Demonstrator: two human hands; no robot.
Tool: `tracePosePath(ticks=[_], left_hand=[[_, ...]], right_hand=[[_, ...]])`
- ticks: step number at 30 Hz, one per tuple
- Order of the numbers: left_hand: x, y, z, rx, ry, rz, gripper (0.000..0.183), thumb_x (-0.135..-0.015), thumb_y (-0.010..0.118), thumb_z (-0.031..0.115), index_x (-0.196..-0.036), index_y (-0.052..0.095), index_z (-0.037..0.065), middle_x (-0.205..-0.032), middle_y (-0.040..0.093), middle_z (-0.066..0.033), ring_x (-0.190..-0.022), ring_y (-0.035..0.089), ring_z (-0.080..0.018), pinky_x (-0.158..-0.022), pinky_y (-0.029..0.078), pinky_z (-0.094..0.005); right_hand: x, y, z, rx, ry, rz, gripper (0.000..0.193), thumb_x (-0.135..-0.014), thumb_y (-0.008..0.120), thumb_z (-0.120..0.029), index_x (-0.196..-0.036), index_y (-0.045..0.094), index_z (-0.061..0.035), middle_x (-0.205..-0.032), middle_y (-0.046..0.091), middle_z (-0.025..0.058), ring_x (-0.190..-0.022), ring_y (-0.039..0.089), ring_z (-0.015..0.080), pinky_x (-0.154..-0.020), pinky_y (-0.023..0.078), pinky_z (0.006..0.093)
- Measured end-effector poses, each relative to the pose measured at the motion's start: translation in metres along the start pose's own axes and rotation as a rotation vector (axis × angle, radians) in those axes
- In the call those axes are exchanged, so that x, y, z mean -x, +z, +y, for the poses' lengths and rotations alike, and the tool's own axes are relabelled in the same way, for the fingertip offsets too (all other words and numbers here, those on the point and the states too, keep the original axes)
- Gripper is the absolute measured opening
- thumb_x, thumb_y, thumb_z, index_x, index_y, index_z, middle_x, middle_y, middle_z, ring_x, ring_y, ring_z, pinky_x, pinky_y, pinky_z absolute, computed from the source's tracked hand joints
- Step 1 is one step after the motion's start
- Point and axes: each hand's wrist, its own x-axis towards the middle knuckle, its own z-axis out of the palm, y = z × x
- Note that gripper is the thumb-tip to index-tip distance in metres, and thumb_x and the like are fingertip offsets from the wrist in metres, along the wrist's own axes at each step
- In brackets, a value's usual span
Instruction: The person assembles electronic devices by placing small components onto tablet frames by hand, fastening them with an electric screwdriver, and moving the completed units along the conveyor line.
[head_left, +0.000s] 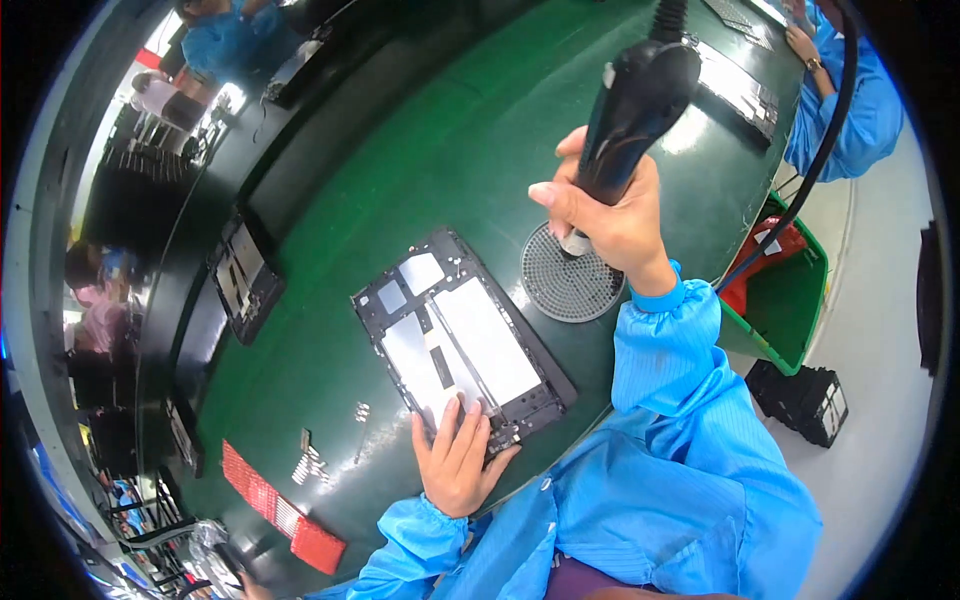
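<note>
A black electric screwdriver (pixel 640 110) is gripped in my right hand (pixel 625 225), my fingers wrapped round its lower body. Its lower end points down over a round grey perforated plate (pixel 570 295); whether it touches the plate, I cannot tell. An opened tablet housing (pixel 480 335), with a black frame and silvery inner panels, lies at a slant on the bench to the left of the plate. My left hand (pixel 460 465) rests on the housing's near end, fingers stretched out and holding nothing.
The green bench (pixel 330 290) carries small metal parts (pixel 310 462) and a red bubble-wrap strip (pixel 270 500) at the left. Another housing (pixel 243 275) sits on the dark track beyond. A green bin (pixel 800 310) stands at right, below a hanging cable (pixel 835 130). Co-workers' blue sleeves (pixel 850 110) show.
</note>
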Motion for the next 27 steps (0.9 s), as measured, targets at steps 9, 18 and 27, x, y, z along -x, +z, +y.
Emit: tracePosePath(ticks=[9,18,27], left_hand=[[-0.001,0.028,0.011,0.218,0.055,0.132,0.047,-0.06,0.075,0.002,-0.104,0.059,-0.003,-0.116,0.058,-0.0176,-0.113,0.053,-0.0327,-0.099,0.035,-0.0452],[-0.015,0.026,0.013,0.209,0.193,0.082,0.035,-0.069,0.058,-0.003,-0.104,0.061,-0.001,-0.112,0.061,-0.0138,-0.111,0.056,-0.0266,-0.097,0.038,-0.0403],[-0.021,0.008,0.002,0.478,0.098,0.226,0.023,-0.067,0.065,-0.01,-0.088,0.061,0.0,-0.088,0.066,-0.0152,-0.087,0.066,-0.0277,-0.079,0.05,-0.0423]], right_hand=[[0.005,0.0,0.015,0.07,-0.018,-0.019,0.035,-0.073,0.073,-0.001,-0.099,0.05,0.0001,-0.061,0.056,0.0031,-0.048,0.053,0.009,-0.044,0.043,0.023],[0.003,0.002,0.022,0.107,0.011,-0.028,0.036,-0.073,0.073,0.0,-0.1,0.05,0.0001,-0.062,0.056,0.0029,-0.048,0.053,0.0085,-0.044,0.043,0.0229],[0.003,0.0,0.025,0.118,0.018,-0.04,0.035,-0.072,0.073,0.0,-0.099,0.051,-0.0004,-0.062,0.056,0.0016,-0.049,0.053,0.0073,-0.045,0.042,0.0216]])
